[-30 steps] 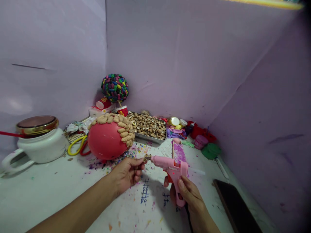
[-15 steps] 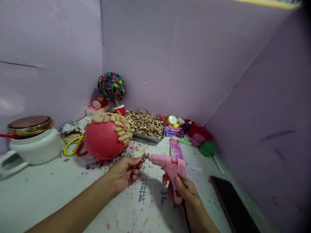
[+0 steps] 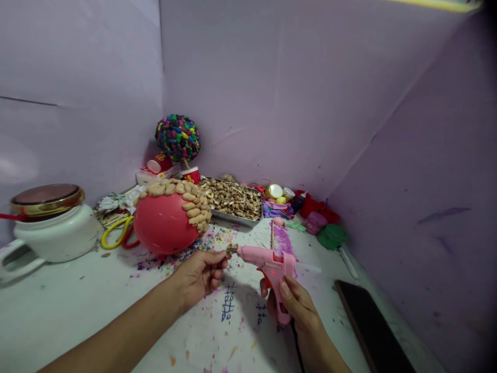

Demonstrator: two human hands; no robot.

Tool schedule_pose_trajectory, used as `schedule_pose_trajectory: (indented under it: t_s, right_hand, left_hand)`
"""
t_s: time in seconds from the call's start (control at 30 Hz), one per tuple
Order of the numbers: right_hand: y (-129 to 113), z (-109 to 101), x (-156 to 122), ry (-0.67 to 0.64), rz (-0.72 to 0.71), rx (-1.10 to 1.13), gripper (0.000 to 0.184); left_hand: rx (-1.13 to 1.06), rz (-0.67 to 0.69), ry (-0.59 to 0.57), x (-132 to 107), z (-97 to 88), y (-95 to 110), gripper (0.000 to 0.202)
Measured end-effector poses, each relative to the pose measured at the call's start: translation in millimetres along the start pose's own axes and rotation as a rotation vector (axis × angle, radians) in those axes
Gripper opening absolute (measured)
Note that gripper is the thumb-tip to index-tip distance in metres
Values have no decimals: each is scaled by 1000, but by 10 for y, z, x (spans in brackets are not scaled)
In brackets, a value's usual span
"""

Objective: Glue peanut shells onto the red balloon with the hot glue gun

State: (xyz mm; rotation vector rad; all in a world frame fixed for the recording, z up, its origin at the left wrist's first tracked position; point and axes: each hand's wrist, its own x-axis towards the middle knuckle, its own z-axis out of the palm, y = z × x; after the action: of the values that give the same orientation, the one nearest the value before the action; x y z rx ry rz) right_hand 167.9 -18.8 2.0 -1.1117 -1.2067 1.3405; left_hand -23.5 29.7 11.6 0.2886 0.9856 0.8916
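Observation:
My right hand (image 3: 297, 305) is wrapped round the handle of a pink hot glue gun (image 3: 267, 259), its fingers by the orange trigger. A clear glue stick (image 3: 309, 268) sticks out of the back, and a black cord hangs from the grip. Between thumb and fingertips, my left hand (image 3: 202, 277) pinches a small peanut shell (image 3: 228, 252) right at the gun's nozzle. Behind that hand lies a red balloon (image 3: 165, 223), its top and right side covered with rows of peanut shells (image 3: 196, 210).
A metal tray (image 3: 240, 220) heaped with peanut shells stands behind. To the left are a white pot (image 3: 66, 233) and yellow-handled scissors (image 3: 114, 233). A multicoloured ball (image 3: 177, 137) on a stick rises at the back. A dark phone (image 3: 373, 326) lies at right, near a green lump (image 3: 332, 235).
Almost nothing differs. Both hands keep the glue gun's nozzle against the shell; the whole view has shifted very slightly.

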Motion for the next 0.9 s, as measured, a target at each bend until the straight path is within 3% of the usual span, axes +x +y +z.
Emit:
schedule_pose_trajectory:
  t_s: [0.47, 0.9]
  right_hand:
    - [-36, -9, -31, -14, -18, -109, 40]
    - [-19, -1, -17, 3, -41, -43, 37]
  left_hand:
    - [18, 8, -28, 10, -8, -7, 7]
    - [36, 22, -16, 12, 6, -4, 8]
